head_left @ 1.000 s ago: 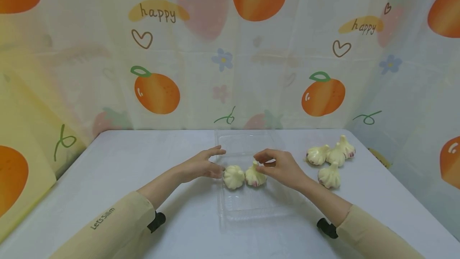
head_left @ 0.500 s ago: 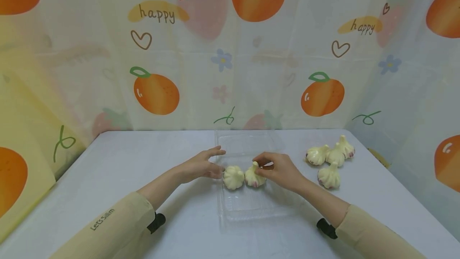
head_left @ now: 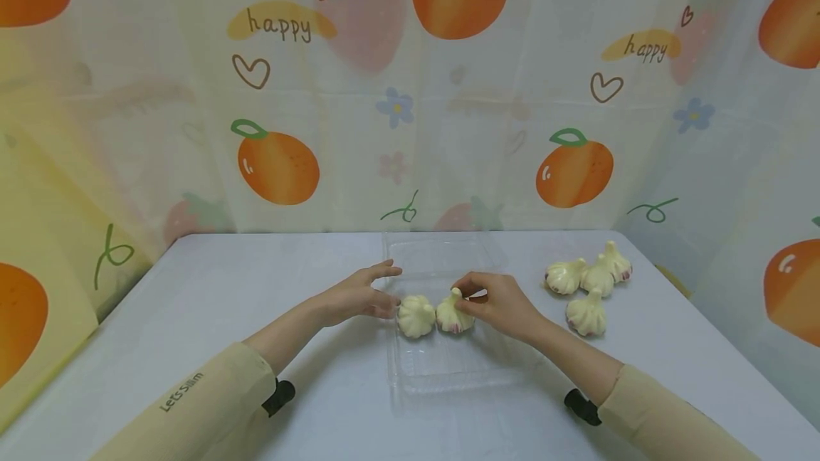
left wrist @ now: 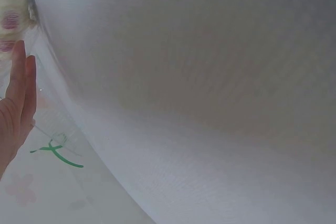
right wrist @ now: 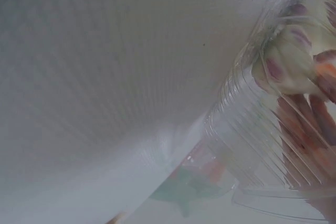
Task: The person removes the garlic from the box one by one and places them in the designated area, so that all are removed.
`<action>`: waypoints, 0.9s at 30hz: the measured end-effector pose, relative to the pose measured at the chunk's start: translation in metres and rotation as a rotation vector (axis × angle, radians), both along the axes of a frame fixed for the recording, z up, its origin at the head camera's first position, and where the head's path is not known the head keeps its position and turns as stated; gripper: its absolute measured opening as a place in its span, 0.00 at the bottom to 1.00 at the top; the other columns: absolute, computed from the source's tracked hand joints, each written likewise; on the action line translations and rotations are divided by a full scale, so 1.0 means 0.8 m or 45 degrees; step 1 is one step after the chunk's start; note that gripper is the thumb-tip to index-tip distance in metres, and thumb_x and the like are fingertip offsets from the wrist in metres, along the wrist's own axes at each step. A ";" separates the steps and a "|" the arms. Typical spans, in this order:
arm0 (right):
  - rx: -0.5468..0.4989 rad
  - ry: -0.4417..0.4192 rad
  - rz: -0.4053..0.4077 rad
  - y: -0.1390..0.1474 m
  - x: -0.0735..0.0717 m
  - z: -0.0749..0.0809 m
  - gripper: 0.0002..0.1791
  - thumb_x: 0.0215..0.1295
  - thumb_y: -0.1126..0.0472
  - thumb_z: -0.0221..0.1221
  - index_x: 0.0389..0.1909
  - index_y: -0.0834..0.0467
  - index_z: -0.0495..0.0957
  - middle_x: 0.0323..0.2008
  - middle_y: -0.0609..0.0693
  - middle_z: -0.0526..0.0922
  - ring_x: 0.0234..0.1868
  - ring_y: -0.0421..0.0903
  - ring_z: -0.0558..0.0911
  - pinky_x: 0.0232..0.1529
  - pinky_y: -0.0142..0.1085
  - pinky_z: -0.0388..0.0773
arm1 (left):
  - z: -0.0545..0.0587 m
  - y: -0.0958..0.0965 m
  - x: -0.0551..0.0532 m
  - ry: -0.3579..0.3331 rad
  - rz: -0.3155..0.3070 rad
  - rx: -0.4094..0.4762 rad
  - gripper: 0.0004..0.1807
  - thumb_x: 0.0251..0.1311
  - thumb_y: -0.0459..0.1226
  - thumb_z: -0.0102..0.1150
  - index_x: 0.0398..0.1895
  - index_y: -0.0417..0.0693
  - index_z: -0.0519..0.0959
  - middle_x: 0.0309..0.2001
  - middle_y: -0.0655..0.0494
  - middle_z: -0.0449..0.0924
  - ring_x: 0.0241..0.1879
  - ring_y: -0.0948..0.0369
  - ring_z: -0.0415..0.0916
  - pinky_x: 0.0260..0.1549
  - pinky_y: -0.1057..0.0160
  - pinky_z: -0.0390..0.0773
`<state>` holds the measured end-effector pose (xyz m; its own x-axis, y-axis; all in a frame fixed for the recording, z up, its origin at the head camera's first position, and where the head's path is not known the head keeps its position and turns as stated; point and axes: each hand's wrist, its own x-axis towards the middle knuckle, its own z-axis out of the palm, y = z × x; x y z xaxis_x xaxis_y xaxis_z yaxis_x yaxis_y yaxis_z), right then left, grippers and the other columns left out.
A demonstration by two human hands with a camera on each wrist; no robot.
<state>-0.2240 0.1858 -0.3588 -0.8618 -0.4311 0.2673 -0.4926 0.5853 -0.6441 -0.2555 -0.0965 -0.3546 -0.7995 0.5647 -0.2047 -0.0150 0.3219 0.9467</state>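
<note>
Two garlic bulbs lie side by side in a clear plastic clamshell box (head_left: 442, 367) at the middle of the table. My right hand (head_left: 502, 302) pinches the right garlic bulb (head_left: 452, 317) near its stem with thumb and fingers. In the right wrist view that garlic bulb (right wrist: 287, 61) and the fingers show through the ribbed plastic wall. My left hand (head_left: 359, 295) is at the box's left side, fingers extended, thumb tip close to the left garlic bulb (head_left: 416, 317). Straight fingers (left wrist: 17, 74) appear beside the box in the left wrist view.
Several more garlic bulbs (head_left: 596, 277) sit grouped at the table's right, one of them (head_left: 586, 315) nearer the front. The box's open lid (head_left: 442, 251) lies toward the back. Behind the white table (head_left: 256, 262) hangs a fruit-printed curtain (head_left: 397, 141).
My right thumb and fingers have closed a little onto the stem of the right garlic bulb. The left hand has stayed in place.
</note>
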 end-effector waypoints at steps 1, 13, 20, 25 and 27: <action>0.002 0.002 -0.005 0.000 0.000 0.000 0.07 0.62 0.63 0.64 0.41 0.56 0.83 0.40 0.50 0.88 0.45 0.47 0.86 0.44 0.29 0.86 | 0.000 0.000 0.000 -0.001 0.000 0.001 0.42 0.59 0.29 0.55 0.77 0.38 0.52 0.82 0.47 0.29 0.59 0.52 0.77 0.55 0.61 0.83; 0.011 0.033 -0.075 0.000 0.002 0.004 0.09 0.62 0.64 0.64 0.43 0.57 0.85 0.40 0.51 0.89 0.44 0.48 0.87 0.42 0.31 0.87 | 0.001 -0.001 0.001 0.004 -0.009 0.012 0.42 0.59 0.30 0.56 0.77 0.38 0.51 0.82 0.47 0.29 0.57 0.54 0.78 0.55 0.61 0.83; 0.032 0.035 -0.089 0.002 0.000 0.003 0.09 0.64 0.63 0.63 0.43 0.56 0.85 0.41 0.49 0.90 0.44 0.47 0.87 0.41 0.29 0.86 | 0.001 -0.001 0.001 0.004 -0.014 0.015 0.42 0.59 0.30 0.56 0.77 0.38 0.51 0.81 0.47 0.29 0.54 0.57 0.79 0.55 0.60 0.83; 0.028 0.034 -0.106 0.002 0.001 0.006 0.08 0.63 0.63 0.63 0.43 0.55 0.85 0.40 0.49 0.90 0.44 0.47 0.87 0.40 0.29 0.86 | 0.002 -0.001 0.002 0.001 -0.009 0.014 0.42 0.60 0.30 0.56 0.77 0.38 0.51 0.82 0.47 0.29 0.52 0.59 0.79 0.54 0.61 0.84; 0.023 0.039 -0.115 0.003 0.001 0.008 0.08 0.63 0.63 0.64 0.43 0.56 0.85 0.39 0.50 0.90 0.43 0.47 0.87 0.40 0.30 0.86 | 0.002 -0.001 0.002 -0.001 -0.006 0.014 0.42 0.60 0.30 0.56 0.77 0.38 0.51 0.82 0.48 0.29 0.52 0.59 0.79 0.54 0.62 0.84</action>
